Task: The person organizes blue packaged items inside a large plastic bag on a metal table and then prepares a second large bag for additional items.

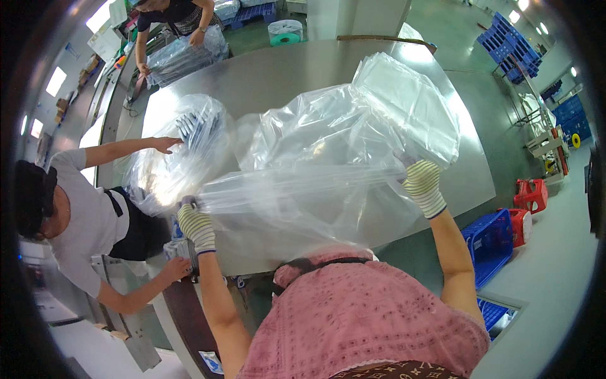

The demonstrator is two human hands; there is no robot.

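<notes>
A large clear plastic bag [303, 196] is stretched in gathered folds across the metal table [271, 76]. My left hand [197, 226], in a striped knit glove, is closed on the bag's left end. My right hand [424, 184], in a matching glove, grips its right end, close to a stack of flat clear plastic bags [410, 104]. Behind the stretched part, more of the film puffs up loosely. To the left stands another bulging clear bag [189, 151] with bluish-grey pieces inside, and a co-worker's hand [165, 144] touches it.
A co-worker in a white shirt [85, 221] stands close at the left, one hand near my left forearm. Another person [173, 19] handles bagged goods [189, 57] at the far left. Blue crates [489, 246] and red stools [530, 196] are on the floor at right.
</notes>
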